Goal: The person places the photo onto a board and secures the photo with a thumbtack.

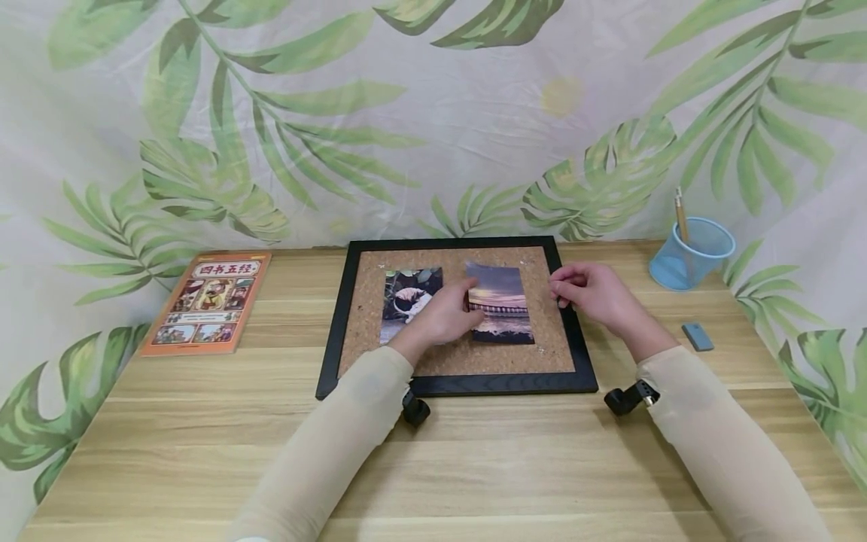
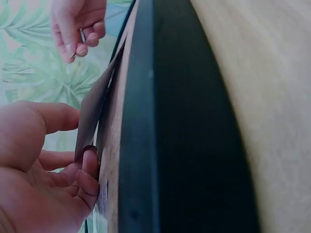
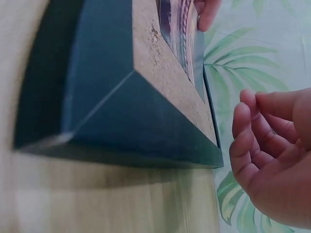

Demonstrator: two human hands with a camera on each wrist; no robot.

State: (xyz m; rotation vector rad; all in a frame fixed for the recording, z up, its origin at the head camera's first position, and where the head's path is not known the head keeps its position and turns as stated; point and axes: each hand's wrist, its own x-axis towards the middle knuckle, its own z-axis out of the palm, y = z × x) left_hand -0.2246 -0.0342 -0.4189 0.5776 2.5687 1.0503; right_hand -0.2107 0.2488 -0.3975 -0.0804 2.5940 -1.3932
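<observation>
My left hand [image 1: 443,312] pinches the left edge of a sunset pier photo [image 1: 504,301] over the cork board [image 1: 447,363]. In the left wrist view, the near edge of that photo [image 2: 92,107] tilts up off the cork, thumb on one side and fingers on the other. My right hand [image 1: 596,293] hovers above the board's right frame bar, apart from the photo. Its thumb and index fingertips meet on a tiny pin-like thing, mostly hidden by the fingers. Left of the pier photo lies another photo [image 1: 406,290] with leaves, partly behind my left hand.
A black frame [image 1: 504,384] borders the board. Small clear pins sit in the cork near its corners. An orange book [image 1: 210,301] lies at left. At right stand a blue mesh pen cup [image 1: 691,256] holding pencils and a small blue-grey block [image 1: 698,336]. A leafy cloth hangs behind.
</observation>
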